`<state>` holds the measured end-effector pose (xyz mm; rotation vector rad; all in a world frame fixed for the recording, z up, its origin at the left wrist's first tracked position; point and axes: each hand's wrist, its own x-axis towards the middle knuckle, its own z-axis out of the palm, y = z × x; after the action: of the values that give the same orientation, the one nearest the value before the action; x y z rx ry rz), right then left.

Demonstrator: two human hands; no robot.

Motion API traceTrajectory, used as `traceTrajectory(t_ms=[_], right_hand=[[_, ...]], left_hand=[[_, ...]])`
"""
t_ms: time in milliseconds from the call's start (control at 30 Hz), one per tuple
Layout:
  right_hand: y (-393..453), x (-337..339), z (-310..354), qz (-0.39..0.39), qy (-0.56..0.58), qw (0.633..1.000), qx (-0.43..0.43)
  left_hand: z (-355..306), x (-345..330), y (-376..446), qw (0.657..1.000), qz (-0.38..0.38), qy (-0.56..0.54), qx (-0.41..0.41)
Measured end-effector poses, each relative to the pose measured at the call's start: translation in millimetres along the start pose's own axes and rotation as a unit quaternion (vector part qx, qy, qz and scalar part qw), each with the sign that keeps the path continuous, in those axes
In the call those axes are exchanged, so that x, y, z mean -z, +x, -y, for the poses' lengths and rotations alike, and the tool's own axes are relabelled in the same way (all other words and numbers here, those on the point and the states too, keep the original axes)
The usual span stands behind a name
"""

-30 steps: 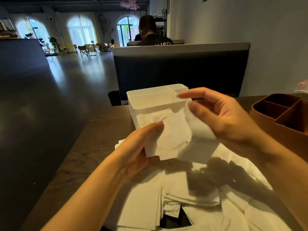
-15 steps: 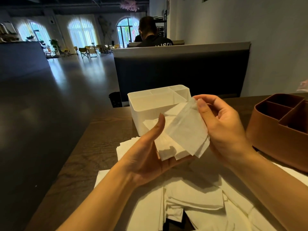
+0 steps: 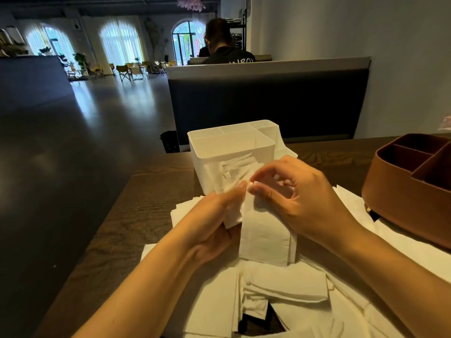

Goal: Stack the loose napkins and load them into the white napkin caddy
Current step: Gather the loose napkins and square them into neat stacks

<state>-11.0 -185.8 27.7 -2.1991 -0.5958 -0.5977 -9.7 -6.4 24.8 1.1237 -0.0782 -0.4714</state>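
Just in front of the white napkin caddy (image 3: 231, 152), above the loose napkins (image 3: 280, 289) heaped at the table's (image 3: 136, 215) near edge, the left hand (image 3: 214, 225) grips a napkin stack (image 3: 266, 240) while the right hand (image 3: 300, 203) pinches its top edge.

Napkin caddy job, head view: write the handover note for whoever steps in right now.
Left hand grips a small stack of napkins, held upright above the table.
Right hand pinches the stack's top edge, squaring it.
White napkin caddy stands just behind the hands; its compartments look empty.
Loose napkins lie scattered on the table.
Done: a first few gathered.
Left: gather the rest, load the caddy.
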Motion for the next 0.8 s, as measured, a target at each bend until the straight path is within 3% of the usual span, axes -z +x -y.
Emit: traceTrajectory(t_ms=[333, 500, 633, 700, 800], right_hand=[[4, 5, -12, -0.056, 0.029, 0.997, 0.042], [7, 19, -13, 0.029, -0.024, 0.995, 0.091], [5, 15, -3, 0.072, -0.004, 0.987, 0.145], [5, 12, -1, 0.045, -0.006, 0.988, 0.146], [1, 6, 0, -0.029, 0.002, 0.996, 0.080]], left_hand=[[-9, 8, -4, 0.997, -0.047, 0.035, -0.044], [-10, 9, -10, 0.984, -0.065, 0.138, -0.089], [-10, 6, -12, 0.991, -0.016, 0.122, -0.054], [-11, 4, -14, 0.995, 0.034, 0.087, -0.019], [-7, 0, -16, 0.992, 0.105, 0.074, -0.014]])
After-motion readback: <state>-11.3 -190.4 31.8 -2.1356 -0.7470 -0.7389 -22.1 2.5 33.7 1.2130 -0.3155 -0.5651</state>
